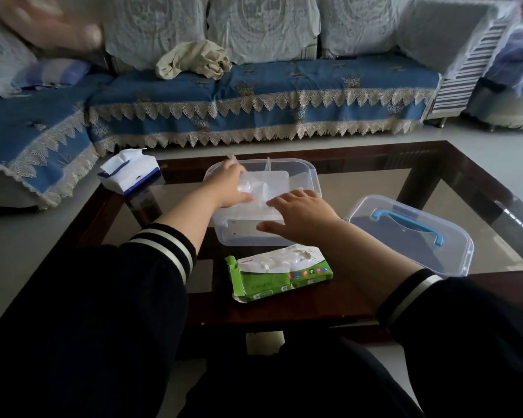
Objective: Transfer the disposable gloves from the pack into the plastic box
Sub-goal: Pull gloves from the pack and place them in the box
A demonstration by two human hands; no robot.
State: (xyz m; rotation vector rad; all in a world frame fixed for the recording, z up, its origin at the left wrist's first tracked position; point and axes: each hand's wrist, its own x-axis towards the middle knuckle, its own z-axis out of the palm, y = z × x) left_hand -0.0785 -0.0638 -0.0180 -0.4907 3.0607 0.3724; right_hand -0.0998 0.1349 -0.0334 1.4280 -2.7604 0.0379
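My one camera sits on my head, looking forward and down, close over the worktop point(374, 176), with the sofa point(254, 86) facing me beyond.

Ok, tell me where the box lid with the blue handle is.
In the head view, the lid lies on the glass table, to the right of the plastic box and beyond the right hand.

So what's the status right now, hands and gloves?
Left hand holds clear gloves over the open plastic box. Right hand open, hovering above the box. Green pack torn open nearby. Nothing blocking.
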